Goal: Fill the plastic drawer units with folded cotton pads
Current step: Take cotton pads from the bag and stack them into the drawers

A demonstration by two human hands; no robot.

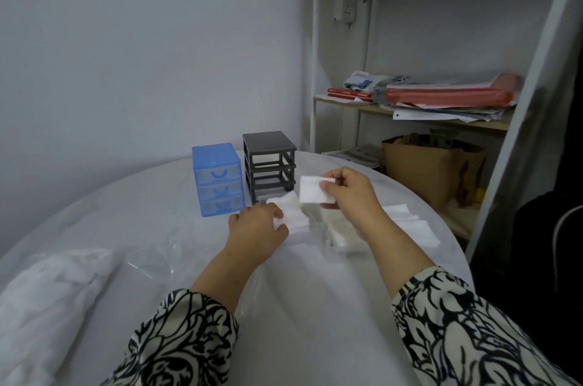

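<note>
While the right hand point(345, 193) pinches 1 cotton pad point(312, 193) in the air at the centre of the frame, we judge the step in hand to be the folding or readying of that pad before it goes into a drawer. The pad is a flat white rectangle, held upright with its broad face toward us and its long axis running roughly left to right, tilted slightly down to the right.

Lower and to the left, the left hand point(258, 225) grips the edge of a stack of pads point(291, 212) that seems to sit in a pulled-out drawer just in front of the grey drawer unit point(269, 161); we cannot tell the drawer's edges clearly. That unit's frame shows open slots, while the blue drawer unit point(217, 179) just to its left has all 3 drawers closed.

More loose pads point(413, 225) lie on the table point(94, 212) to the right of centre.

Next, we think the held pad should be laid flat on the stack, edges aligned.
</note>
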